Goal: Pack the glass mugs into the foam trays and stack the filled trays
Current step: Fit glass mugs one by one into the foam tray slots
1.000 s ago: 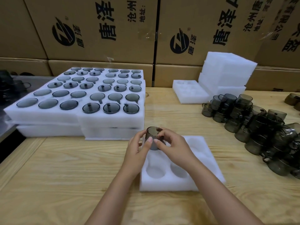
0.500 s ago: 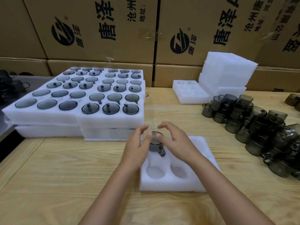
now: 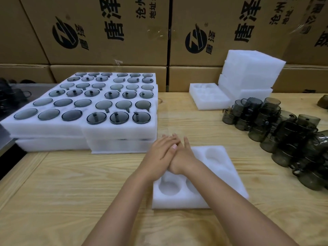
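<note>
Left hand (image 3: pixel 159 153) and right hand (image 3: pixel 184 160) flat, overlapped, fingers straight and pointing away, pressing down over the far-left pocket of tray (image 3: pixel 177 201). Gripping nothing by curl or pinch. Order of overlap: cannot tell. Cannot see any mug under the palms; judged seated there and getting pushed home, but hidden. Tray directly beneath the hands and extending toward the body from them, long axis running away from the body, skewed slightly rightward. Open pockets: one just body-side of the left wrist, one half hidden under the right forearm, more just right of the right hand. Loose mugs (image 3: pixel 287 128) well off to the right of the hands, a dense pile, some upright, some tipped, handles at mixed angles. Puts the right hand nearer by a clear margin; for the left, a reach across the tray. Judged next: lift off, reach right with the right hand, take an outer mug from the pile's hand-side edge, carry leftward to an open pocket. Probably calls for both hands at seating, handle turned to suit the pocket. Filled trays (image 3: pixel 120 132) just beyond and left of the left hand, stacked, a mug in every visible pocket. Empty trays (image 3: pixel 248 73) far beyond and to the right. Risk: knocking neighbours in the pile on the pull.
</note>
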The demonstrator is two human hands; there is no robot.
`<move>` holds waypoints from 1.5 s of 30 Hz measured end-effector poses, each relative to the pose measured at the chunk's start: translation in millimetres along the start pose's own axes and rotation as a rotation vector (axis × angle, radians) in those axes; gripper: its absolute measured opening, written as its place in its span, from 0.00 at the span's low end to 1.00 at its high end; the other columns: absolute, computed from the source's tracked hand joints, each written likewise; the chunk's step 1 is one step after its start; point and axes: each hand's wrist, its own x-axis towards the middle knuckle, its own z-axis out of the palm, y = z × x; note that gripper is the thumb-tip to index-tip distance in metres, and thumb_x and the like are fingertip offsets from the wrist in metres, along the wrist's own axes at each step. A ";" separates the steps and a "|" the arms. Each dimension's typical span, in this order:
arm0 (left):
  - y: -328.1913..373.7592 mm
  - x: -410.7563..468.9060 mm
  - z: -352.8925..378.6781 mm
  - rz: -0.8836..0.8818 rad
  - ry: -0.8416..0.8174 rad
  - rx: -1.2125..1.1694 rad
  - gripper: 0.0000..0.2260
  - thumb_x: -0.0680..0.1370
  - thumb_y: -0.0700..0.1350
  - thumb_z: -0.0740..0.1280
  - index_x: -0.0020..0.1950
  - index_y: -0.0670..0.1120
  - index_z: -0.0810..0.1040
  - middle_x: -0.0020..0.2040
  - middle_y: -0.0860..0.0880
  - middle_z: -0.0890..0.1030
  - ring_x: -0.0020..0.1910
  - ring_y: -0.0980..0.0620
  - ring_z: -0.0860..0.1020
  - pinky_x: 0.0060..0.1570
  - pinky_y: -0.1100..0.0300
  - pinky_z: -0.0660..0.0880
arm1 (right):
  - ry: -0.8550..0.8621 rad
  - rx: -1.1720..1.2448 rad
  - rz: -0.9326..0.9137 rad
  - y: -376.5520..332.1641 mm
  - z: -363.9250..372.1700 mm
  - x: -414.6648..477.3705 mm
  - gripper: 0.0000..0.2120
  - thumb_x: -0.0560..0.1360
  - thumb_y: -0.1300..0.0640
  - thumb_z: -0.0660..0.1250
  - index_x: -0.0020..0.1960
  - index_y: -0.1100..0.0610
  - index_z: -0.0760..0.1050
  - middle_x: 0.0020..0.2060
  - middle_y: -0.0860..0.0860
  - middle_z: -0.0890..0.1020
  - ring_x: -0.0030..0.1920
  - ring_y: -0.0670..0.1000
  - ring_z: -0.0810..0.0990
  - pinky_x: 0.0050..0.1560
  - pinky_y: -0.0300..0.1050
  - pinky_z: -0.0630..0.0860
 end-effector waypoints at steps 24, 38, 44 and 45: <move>-25.9 -25.2 9.6 -0.279 0.231 -0.699 0.22 0.65 0.54 0.70 0.57 0.48 0.79 0.53 0.54 0.82 0.50 0.55 0.79 0.46 0.67 0.73 | 0.387 0.218 0.622 244.4 -55.2 38.2 0.16 0.79 0.54 0.56 0.56 0.65 0.74 0.58 0.59 0.69 0.55 0.61 0.71 0.54 0.56 0.74; -22.5 -25.7 9.1 -0.299 0.238 -0.749 0.18 0.67 0.43 0.70 0.57 0.48 0.77 0.55 0.51 0.81 0.54 0.51 0.79 0.49 0.64 0.75 | 0.558 0.480 0.588 201.4 -59.5 20.6 0.07 0.72 0.64 0.63 0.44 0.58 0.80 0.48 0.56 0.81 0.49 0.60 0.78 0.48 0.49 0.77; -5.0 -25.2 -6.7 -0.261 0.250 -0.509 0.26 0.69 0.41 0.72 0.65 0.54 0.70 0.58 0.52 0.79 0.59 0.56 0.76 0.57 0.64 0.69 | 0.648 0.662 0.357 132.9 -71.3 -24.0 0.10 0.67 0.65 0.67 0.44 0.51 0.78 0.40 0.50 0.82 0.44 0.52 0.77 0.48 0.47 0.75; -0.5 -23.7 -11.2 -0.222 0.258 -0.414 0.27 0.71 0.40 0.73 0.66 0.57 0.68 0.59 0.56 0.79 0.61 0.58 0.74 0.58 0.64 0.68 | 0.640 0.667 0.333 122.0 -72.6 -31.7 0.10 0.67 0.63 0.68 0.44 0.50 0.77 0.39 0.48 0.81 0.44 0.51 0.77 0.51 0.49 0.74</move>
